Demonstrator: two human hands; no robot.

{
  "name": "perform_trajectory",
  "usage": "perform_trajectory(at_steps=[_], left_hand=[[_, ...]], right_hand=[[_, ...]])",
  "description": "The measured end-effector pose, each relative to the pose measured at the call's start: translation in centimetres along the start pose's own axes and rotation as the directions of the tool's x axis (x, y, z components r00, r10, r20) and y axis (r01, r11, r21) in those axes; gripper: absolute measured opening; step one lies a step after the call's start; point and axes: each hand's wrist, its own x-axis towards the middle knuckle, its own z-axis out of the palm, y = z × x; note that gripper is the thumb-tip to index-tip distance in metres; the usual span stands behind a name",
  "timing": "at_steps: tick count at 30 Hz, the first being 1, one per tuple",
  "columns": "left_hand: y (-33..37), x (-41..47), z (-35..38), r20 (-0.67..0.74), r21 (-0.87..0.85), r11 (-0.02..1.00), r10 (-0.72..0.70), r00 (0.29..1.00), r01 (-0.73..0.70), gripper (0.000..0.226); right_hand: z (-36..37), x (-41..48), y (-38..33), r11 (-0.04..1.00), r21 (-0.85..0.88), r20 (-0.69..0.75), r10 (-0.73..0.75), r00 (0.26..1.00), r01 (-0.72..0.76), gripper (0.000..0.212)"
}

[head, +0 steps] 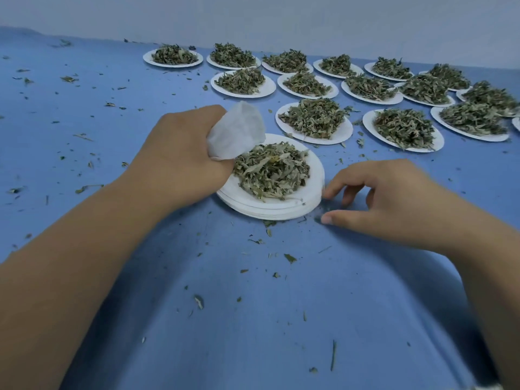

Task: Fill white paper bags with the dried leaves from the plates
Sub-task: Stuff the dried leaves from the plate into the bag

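**Bag in your left grip, leaves waiting on the near stack**

Your left grip [183,153] is curled round a white paper bag [239,130], clutching its lower end in the fist. The bag's upper part stands up and fans out above your knuckles. It hangs over the far-left edge of the stack of plates [270,213] right in front of you. Whether anything is inside the bag cannot be told from here.

The stack of white plates sits on the blue counter [253,305], and the top plate carries a full mound of dried leaves [270,170]. The heel of your left grip lies against the stack's left rim.

Your right grip [394,198] holds nothing that can be seen. Its fingers are loosely bent, with the fingertips [327,192] just beside the right rim of the stack. The thumb is laid flat on the counter a little nearer to you.

Further back and to the right, more loaded plates [344,133] stand in rough rows, each heaped with the same leaves. The rows reach to the pale wall [281,18]. Loose leaf crumbs [289,258] are scattered over the counter, thickest around the stack and off to your left.
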Motion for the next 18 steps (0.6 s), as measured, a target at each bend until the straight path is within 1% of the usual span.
perform_trajectory(at_steps=[2, 4, 6, 8, 10, 11, 12, 14, 15, 18], left_hand=[[0.2, -0.1, 0.1, -0.007, -0.006, 1.0, 0.01, 1.0, -0.01, 0.022], [0.3, -0.2, 0.2, 0.005, -0.007, 1.0, 0.008, 1.0, -0.008, 0.021], [0.4, -0.2, 0.3, 0.02, -0.009, 1.0, 0.005, 1.0, -0.005, 0.019], [0.4, -0.3, 0.4, 0.021, -0.007, 1.0, 0.006, 1.0, -0.006, 0.019], [0.5, -0.3, 0.4, 0.021, -0.007, 1.0, 0.004, 1.0, -0.004, 0.019], [0.5, -0.2, 0.4, 0.021, -0.006, 1.0, 0.004, 1.0, -0.004, 0.018], [0.5, -0.2, 0.4, 0.021, -0.004, 1.0, 0.002, 1.0, -0.001, 0.017], [0.5, -0.2, 0.4, 0.021, -0.002, 1.0, -0.003, 1.0, 0.003, 0.015], [0.5, -0.2, 0.4, 0.021, -0.001, 1.0, -0.002, 1.0, 0.002, 0.015], [0.4, -0.3, 0.5, 0.034, -0.009, 1.0, -0.002, 0.999, 0.002, 0.016]], right_hand=[[0.1, 0.1, 0.5, 1.0, 0.009, 0.015, 0.017, 1.0, -0.017, 0.016], [0.3, 0.1, 1.0, 1.0, 0.017, 0.016, 0.023, 1.0, -0.023, 0.011], [0.2, 0.3, 1.5, 0.999, 0.025, 0.008, 0.036, 0.999, -0.036, 0.016], [-0.2, 0.8, 2.1, 0.999, 0.017, -0.092, 0.041, 0.995, -0.04, 0.017], [-0.3, 1.6, 2.6, 0.999, -0.031, -0.187, 0.028, 0.982, -0.034, 0.013], [-0.3, 2.0, 2.7, 0.997, -0.073, -0.185, 0.026, 0.982, -0.04, 0.009], [-0.1, 2.3, 2.9, 0.992, -0.117, -0.148, 0.036, 0.988, -0.053, 0.007], [0.4, 2.7, 3.3, 0.979, -0.175, -0.054, 0.095, 0.994, -0.104, 0.017], [0.6, 2.8, 3.4, 0.978, -0.163, -0.042, 0.124, 0.991, -0.129, 0.018], [0.9, 2.7, 3.4, 0.985, -0.088, -0.096, 0.141, 0.985, -0.149, 0.018]])
